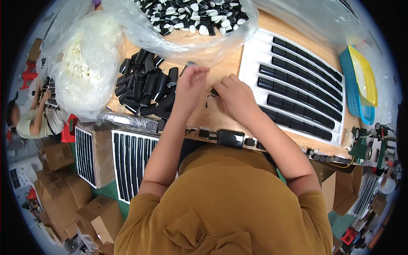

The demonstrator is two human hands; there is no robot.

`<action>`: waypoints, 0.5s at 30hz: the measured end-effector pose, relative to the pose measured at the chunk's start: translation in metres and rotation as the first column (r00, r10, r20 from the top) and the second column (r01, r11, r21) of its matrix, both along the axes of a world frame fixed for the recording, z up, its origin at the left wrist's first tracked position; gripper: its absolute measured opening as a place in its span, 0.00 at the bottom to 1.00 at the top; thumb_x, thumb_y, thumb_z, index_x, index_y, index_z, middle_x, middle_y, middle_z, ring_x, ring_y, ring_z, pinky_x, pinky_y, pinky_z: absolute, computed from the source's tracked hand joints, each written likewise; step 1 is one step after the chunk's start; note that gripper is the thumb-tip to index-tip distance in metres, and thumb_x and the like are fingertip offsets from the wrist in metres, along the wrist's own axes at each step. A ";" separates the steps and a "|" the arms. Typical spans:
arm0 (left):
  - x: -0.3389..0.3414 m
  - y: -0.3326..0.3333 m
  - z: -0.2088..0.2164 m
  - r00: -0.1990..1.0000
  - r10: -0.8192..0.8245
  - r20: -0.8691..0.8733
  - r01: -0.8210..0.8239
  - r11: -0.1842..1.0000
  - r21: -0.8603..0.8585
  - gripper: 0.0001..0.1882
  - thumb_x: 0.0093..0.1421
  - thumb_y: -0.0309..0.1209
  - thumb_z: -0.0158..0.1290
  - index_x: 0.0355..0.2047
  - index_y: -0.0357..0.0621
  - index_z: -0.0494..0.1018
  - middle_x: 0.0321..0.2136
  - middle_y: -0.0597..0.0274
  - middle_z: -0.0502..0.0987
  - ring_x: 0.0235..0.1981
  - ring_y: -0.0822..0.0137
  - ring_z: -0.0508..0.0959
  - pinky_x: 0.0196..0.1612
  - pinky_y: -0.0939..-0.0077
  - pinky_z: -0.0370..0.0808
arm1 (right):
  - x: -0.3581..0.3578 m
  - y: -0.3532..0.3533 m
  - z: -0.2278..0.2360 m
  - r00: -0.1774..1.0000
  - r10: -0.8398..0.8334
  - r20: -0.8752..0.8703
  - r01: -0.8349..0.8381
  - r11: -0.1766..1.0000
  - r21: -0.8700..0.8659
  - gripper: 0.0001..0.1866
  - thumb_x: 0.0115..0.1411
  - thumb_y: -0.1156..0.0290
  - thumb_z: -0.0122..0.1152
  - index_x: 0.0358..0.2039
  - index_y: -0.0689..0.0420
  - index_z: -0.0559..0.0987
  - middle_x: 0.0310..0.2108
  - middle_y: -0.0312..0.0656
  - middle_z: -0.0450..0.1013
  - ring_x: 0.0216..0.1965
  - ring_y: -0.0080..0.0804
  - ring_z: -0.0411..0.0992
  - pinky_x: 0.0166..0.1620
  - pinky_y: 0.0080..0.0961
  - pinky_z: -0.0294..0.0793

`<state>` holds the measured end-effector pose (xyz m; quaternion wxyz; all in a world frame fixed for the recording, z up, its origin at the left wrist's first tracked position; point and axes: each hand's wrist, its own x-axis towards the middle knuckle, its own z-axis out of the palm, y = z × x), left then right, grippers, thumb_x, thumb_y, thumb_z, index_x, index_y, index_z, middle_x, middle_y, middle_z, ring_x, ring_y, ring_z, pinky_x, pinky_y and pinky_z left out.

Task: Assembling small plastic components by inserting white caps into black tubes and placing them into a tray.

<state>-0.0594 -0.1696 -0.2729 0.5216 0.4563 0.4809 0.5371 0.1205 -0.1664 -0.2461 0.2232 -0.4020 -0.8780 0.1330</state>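
Observation:
My right hand (233, 95) is closed, its fingertips pinching a small black piece (214, 92) against the wooden table. Its shape is mostly covered by the fingers. My left hand (192, 85) hovers just to the left with loosely bent fingers, apart from the right hand, and nothing shows in its palm. A small grey piece (191, 63) is visible beside its knuckles; whether they touch I cannot tell. Left of that hand lies a heap of glossy black tube-like pieces (146, 85). To the right, a white tray (248, 59) holds rows of similar black pieces (297, 87).
A clear plastic bag (191, 49) of small black and white parts lies at the far side. Another bag (91, 91) holds cream parts. A blue basket (352, 85) with a yellow one (369, 78) stands right. Filled trays (131, 165) and cardboard boxes (100, 216) are lower left.

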 end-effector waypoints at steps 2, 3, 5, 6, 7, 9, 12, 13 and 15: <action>0.013 0.024 0.028 0.994 -0.015 -0.108 0.021 0.998 0.056 0.11 0.69 0.30 0.45 0.47 0.39 0.72 0.48 0.55 0.74 0.54 0.55 0.70 0.60 0.66 0.65 | -0.004 0.001 0.001 0.999 0.009 0.048 -0.008 1.000 -0.019 0.16 0.47 0.75 0.68 0.39 0.55 0.79 0.35 0.41 0.72 0.42 0.41 0.71 0.41 0.36 0.75; 0.023 0.032 0.035 0.976 -0.031 -0.215 0.055 0.992 0.110 0.16 0.73 0.36 0.39 0.47 0.38 0.72 0.50 0.54 0.73 0.55 0.56 0.68 0.61 0.66 0.62 | -0.005 -0.002 -0.001 0.999 0.004 0.035 -0.003 1.000 -0.027 0.14 0.47 0.75 0.67 0.38 0.55 0.80 0.36 0.42 0.72 0.41 0.42 0.72 0.40 0.37 0.75; 0.043 0.035 0.021 0.921 -0.018 -0.389 0.109 0.971 0.212 0.20 0.73 0.40 0.35 0.48 0.38 0.72 0.50 0.53 0.72 0.57 0.56 0.66 0.63 0.66 0.59 | -0.006 -0.007 -0.008 1.000 0.009 0.018 -0.009 0.999 -0.038 0.13 0.47 0.76 0.67 0.36 0.56 0.81 0.36 0.43 0.73 0.40 0.43 0.72 0.38 0.38 0.75; 0.048 0.037 0.014 0.838 0.007 -0.546 0.187 0.936 0.299 0.24 0.74 0.43 0.32 0.49 0.38 0.72 0.51 0.52 0.71 0.59 0.56 0.63 0.64 0.65 0.56 | -0.005 -0.010 -0.011 0.997 0.004 -0.072 -0.006 0.999 -0.033 0.10 0.47 0.76 0.65 0.33 0.57 0.80 0.34 0.42 0.72 0.39 0.43 0.71 0.38 0.38 0.75; 0.051 0.039 0.015 0.837 0.002 -0.547 0.191 0.935 0.297 0.24 0.74 0.43 0.32 0.49 0.38 0.72 0.51 0.52 0.71 0.59 0.56 0.63 0.64 0.65 0.56 | -0.002 -0.010 -0.012 0.987 -0.011 -0.159 0.007 1.000 -0.029 0.06 0.48 0.76 0.63 0.29 0.58 0.80 0.31 0.42 0.71 0.37 0.43 0.71 0.38 0.37 0.74; 0.056 0.040 0.019 0.852 -0.019 -0.524 0.239 0.904 0.356 0.25 0.74 0.43 0.32 0.49 0.38 0.72 0.51 0.51 0.71 0.61 0.55 0.59 0.66 0.64 0.52 | -0.004 -0.006 -0.008 0.981 -0.033 -0.192 0.027 0.999 -0.032 0.06 0.47 0.77 0.63 0.29 0.57 0.80 0.31 0.42 0.72 0.37 0.43 0.71 0.38 0.37 0.74; 0.056 0.043 0.025 0.857 -0.095 -0.506 0.259 0.929 0.264 0.24 0.74 0.44 0.33 0.47 0.37 0.73 0.50 0.50 0.71 0.58 0.56 0.62 0.65 0.64 0.54 | -0.002 -0.006 -0.006 0.976 -0.049 -0.213 0.042 0.998 -0.037 0.07 0.46 0.78 0.63 0.28 0.57 0.80 0.31 0.42 0.72 0.37 0.43 0.71 0.39 0.38 0.73; 0.054 0.046 0.021 0.855 -0.099 -0.509 0.266 0.926 0.268 0.24 0.74 0.44 0.33 0.47 0.37 0.73 0.50 0.50 0.71 0.58 0.56 0.62 0.65 0.64 0.54 | -0.002 -0.005 -0.006 0.979 -0.041 -0.202 0.034 0.999 -0.037 0.08 0.45 0.78 0.63 0.29 0.57 0.81 0.31 0.42 0.72 0.37 0.43 0.71 0.39 0.39 0.73; 0.055 0.056 0.008 0.860 0.020 -0.511 0.200 0.906 0.373 0.19 0.72 0.39 0.39 0.46 0.38 0.74 0.46 0.53 0.74 0.50 0.56 0.70 0.58 0.66 0.64 | 0.000 -0.005 -0.008 0.990 -0.069 -0.125 0.065 0.997 -0.039 0.11 0.45 0.79 0.64 0.32 0.57 0.81 0.33 0.44 0.73 0.38 0.45 0.72 0.39 0.39 0.74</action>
